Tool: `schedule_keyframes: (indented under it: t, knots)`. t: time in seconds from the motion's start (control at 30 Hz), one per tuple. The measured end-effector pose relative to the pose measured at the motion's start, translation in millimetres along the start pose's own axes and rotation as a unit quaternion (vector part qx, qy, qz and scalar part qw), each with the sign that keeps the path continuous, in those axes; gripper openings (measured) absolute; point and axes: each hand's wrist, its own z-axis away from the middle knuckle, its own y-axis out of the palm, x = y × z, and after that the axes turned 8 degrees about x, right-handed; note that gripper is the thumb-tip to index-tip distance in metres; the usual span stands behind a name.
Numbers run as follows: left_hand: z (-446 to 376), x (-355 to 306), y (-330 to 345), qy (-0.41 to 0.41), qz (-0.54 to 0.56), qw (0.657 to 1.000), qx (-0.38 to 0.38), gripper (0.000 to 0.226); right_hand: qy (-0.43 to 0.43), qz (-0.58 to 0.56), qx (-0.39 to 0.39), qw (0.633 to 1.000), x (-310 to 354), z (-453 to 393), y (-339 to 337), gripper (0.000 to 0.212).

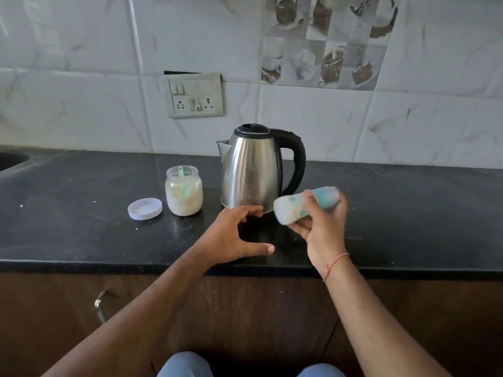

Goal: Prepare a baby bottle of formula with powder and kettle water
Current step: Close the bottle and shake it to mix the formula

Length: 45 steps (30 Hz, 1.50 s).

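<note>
— How far along would you say this is?

— Near the end, I'd guess. The right hand point(319, 224) has its fingers and thumb wrapped round the small clear baby bottle with green dots and a teal collar point(303, 204), tipped on its side in the air just in front of the steel kettle with the black handle and lid point(251, 170). It's blurred, which looks like shaking to mix.

— So powder and water are in?

— Looks so: the bottle shows milky white inside. I can't tell whether a teat or cap is on.

— And the powder?

— The squat clear jar of cream powder point(184, 190) stands left of the kettle, uncovered, a pale green scoop point(183, 180) stuck in it. Its white round lid point(145, 208) lies further left on the black stone counter point(81, 227). Closing that is left.

— The other hand?

— The left hand point(239, 235) holds nothing, fingers spread loosely just in front of the kettle's base.
</note>
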Motion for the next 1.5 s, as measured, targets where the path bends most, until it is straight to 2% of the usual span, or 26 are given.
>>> schedule_keyframes:
  t: [0.03, 0.07, 0.1, 0.17, 0.2, 0.23, 0.27, 0.33, 0.37, 0.47, 0.5, 0.6, 0.63, 0.73, 0.77, 0.8, 0.87, 1.0, 1.07, 1.17, 1.27, 1.33, 1.43, 1.5]
  knots:
    - [0, 0, 1, -0.002, -0.007, 1.0, -0.005, 0.11, 0.024, 0.057, 0.06, 0.996, -5, 3, 0, 0.071]
    - [1, 1, 1, -0.003, -0.008, 1.0, -0.012, 0.11, 0.028, 0.078, 0.074, 0.994, -5, 4, 2, 0.07]
    - [1, 2, 0, -0.004, -0.005, 1.0, -0.014, 0.111, 0.013, 0.063, 0.047, 0.997, -4, 2, 5, 0.069]
    - [1, 1, 0, -0.003, 0.004, 1.0, -0.011, 0.111, -0.035, -0.089, -0.079, 0.992, 0, -6, -1, 0.067]
    - [1, 2, 1, -0.001, 0.007, 1.0, -0.012, 0.11, -0.046, -0.127, -0.107, 0.985, 0, -10, -4, 0.068]
    - [1, 2, 1, 0.001, 0.006, 1.0, -0.011, 0.109, -0.038, -0.125, -0.092, 0.987, 2, -8, -3, 0.068]
    - [0, 1, 1, 0.002, 0.003, 1.0, -0.005, 0.107, -0.014, -0.05, -0.04, 0.998, 1, -5, -1, 0.069]
    - [0, 2, 1, 0.001, -0.001, 1.0, -0.008, 0.105, 0.03, 0.06, 0.067, 0.995, -6, -2, -1, 0.07]
    - [-1, 3, 0, 0.0, -0.001, 1.0, -0.013, 0.107, 0.027, 0.063, 0.066, 0.995, -5, -3, 1, 0.07]
    - [-2, 5, 0, -0.004, 0.01, 1.0, -0.01, 0.114, -0.045, -0.109, -0.1, 0.988, -3, -13, -8, 0.07]
    - [-1, 5, 1, -0.003, 0.01, 1.0, -0.013, 0.115, -0.043, -0.128, -0.105, 0.985, -2, -14, -7, 0.069]
    - [-2, 5, 2, 0.006, 0.008, 1.0, -0.017, 0.112, 0.026, 0.033, 0.058, 0.997, -9, -7, -1, 0.067]
    - [-3, 6, 1, 0.005, 0.008, 1.0, -0.02, 0.111, 0.025, 0.05, 0.063, 0.996, -9, -6, 2, 0.069]
    - [-3, 4, 0, 0.001, 0.012, 1.0, -0.008, 0.108, -0.028, -0.077, -0.077, 0.994, -4, -9, -3, 0.07]
    - [-2, 4, 0, 0.006, 0.013, 1.0, -0.013, 0.106, -0.019, -0.071, -0.068, 0.995, -2, -9, -1, 0.07]
    - [-2, 4, 1, 0.014, 0.014, 1.0, -0.012, 0.103, -0.004, -0.004, -0.014, 1.0, -2, -6, 3, 0.069]
    - [-3, 2, 1, 0.029, 0.007, 0.999, -0.011, 0.097, 0.02, 0.132, 0.092, 0.987, -13, -1, 6, 0.07]
    - [-1, -3, 1, 0.047, -0.006, 0.999, -0.025, 0.07, 0.026, 0.089, 0.061, 0.994, -10, -1, 12, 0.071]
    - [1, -5, 3, 0.049, -0.012, 0.998, -0.033, 0.058, 0.016, 0.153, 0.074, 0.985, -13, 0, 16, 0.074]
    - [-1, -5, 4, 0.009, -0.044, 0.999, -0.02, 0.06, -0.021, 0.234, 0.106, 0.966, -21, 2, 21, 0.077]
    - [-2, -1, 4, 0.005, -0.036, 0.999, 0.008, 0.069, 0.021, 0.195, 0.165, 0.966, -20, -2, 21, 0.074]
    - [0, -1, 1, -0.002, 0.024, 0.999, 0.027, 0.071, 0.064, 0.134, 0.219, 0.964, -15, -2, 17, 0.068]
    - [3, 0, -5, 0.003, 0.148, 0.986, 0.071, 0.07, 0.087, 0.098, 0.312, 0.941, -14, -2, 8, 0.077]
    - [3, 2, -6, 0.02, 0.193, 0.977, 0.092, 0.068, 0.095, 0.095, 0.339, 0.931, -13, -1, 5, 0.084]
